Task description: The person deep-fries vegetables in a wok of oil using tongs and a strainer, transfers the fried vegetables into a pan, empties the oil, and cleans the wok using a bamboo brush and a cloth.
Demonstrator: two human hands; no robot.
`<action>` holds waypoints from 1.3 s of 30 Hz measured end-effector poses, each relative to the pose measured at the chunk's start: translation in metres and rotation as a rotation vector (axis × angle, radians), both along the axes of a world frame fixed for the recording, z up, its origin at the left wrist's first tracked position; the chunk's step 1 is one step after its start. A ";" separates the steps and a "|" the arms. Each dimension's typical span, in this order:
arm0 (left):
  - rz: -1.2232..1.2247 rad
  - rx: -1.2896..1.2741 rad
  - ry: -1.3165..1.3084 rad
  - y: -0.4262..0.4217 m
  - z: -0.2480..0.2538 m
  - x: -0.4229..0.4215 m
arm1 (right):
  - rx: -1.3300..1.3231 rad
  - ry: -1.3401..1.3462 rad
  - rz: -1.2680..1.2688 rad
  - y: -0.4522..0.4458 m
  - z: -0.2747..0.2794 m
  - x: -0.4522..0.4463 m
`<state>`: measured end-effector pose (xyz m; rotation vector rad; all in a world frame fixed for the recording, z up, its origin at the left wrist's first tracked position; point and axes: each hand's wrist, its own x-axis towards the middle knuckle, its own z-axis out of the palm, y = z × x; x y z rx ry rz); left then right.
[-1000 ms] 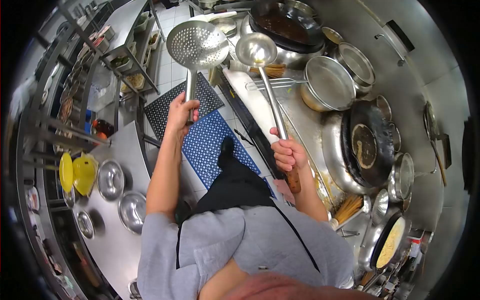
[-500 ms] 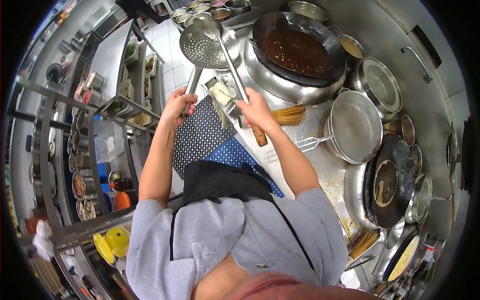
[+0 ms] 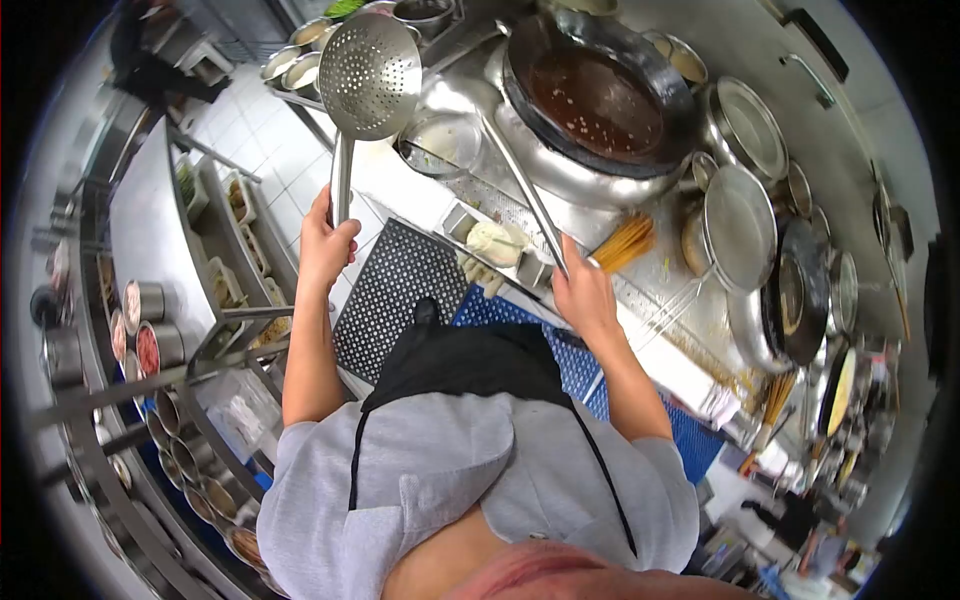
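My left hand is closed around the handle of a perforated skimmer, raised over the counter's left end. Its round bowl shows several small holes and looks empty. In my right hand is the long handle of a metal ladle, slanting up and left. The ladle's bowl is blurred near the side of the large wok, which holds dark reddish-brown liquid with pale bubbles. A bamboo brush lies just right of my right hand. A pale cloth sits in a metal tray at the counter's edge.
A wire-handled strainer and a second wok stand to the right. Metal pots line the back wall. At left are a steel table and shelves with food containers. Other people are partly visible in the distance.
The skimmer and ladle, crossed close together before, are now apart. The skimmer has moved left, and the ladle has moved right toward the wok. My view has shifted too.
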<state>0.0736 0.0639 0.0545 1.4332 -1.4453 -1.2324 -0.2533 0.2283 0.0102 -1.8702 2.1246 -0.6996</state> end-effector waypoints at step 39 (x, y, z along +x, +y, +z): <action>-0.547 -0.599 -0.781 -0.121 -0.094 -0.004 | 0.059 -0.075 -1.097 0.119 -0.136 0.024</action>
